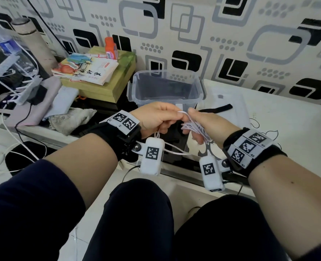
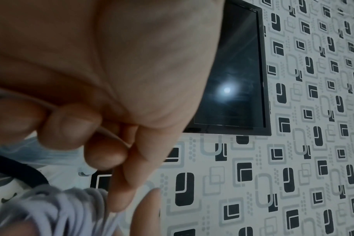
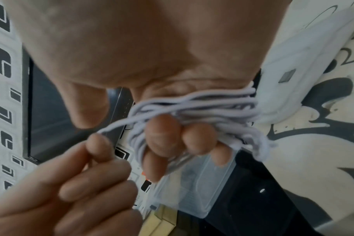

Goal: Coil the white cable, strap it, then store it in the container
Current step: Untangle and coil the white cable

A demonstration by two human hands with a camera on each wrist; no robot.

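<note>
The white cable (image 1: 193, 128) is wound in several loops round the fingers of my right hand (image 1: 203, 123), which curl over the coil (image 3: 196, 108). My left hand (image 1: 159, 117) pinches a loose strand of the cable (image 3: 115, 127) between thumb and forefinger, just left of the coil, and a slack length hangs below it toward my lap. In the left wrist view the coil (image 2: 57, 206) shows blurred at the lower left. The clear plastic container (image 1: 201, 85) stands open on the table right behind both hands. A black strap (image 1: 218, 108) lies on the white surface to its right.
A stack of books on a box (image 1: 99, 76) with an orange bottle (image 1: 111, 48) stands left of the container. Cables, a charger and a flask (image 1: 33, 40) crowd the far left. A dark screen (image 2: 238, 71) hangs on the patterned wall. My knees are below the table edge.
</note>
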